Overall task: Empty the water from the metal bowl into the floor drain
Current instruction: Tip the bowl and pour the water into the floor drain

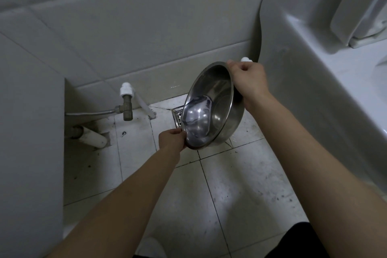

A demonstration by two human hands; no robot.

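A shiny metal bowl [217, 102] is tilted steeply to the left above the tiled floor, its open side facing me. Water [196, 121] pools against its lower left wall. My left hand [172, 138] pinches the low rim near the water. My right hand [249, 80] grips the high rim at the upper right. Just behind the bowl's lower edge lies the square metal floor drain [177, 116], mostly hidden by the bowl.
A brass valve with a white cap [126, 102] and a braided hose stand by the wall at left. A white pipe [93, 137] lies on the floor below it. A white toilet [335, 90] fills the right side. A grey panel [31, 142] blocks the left.
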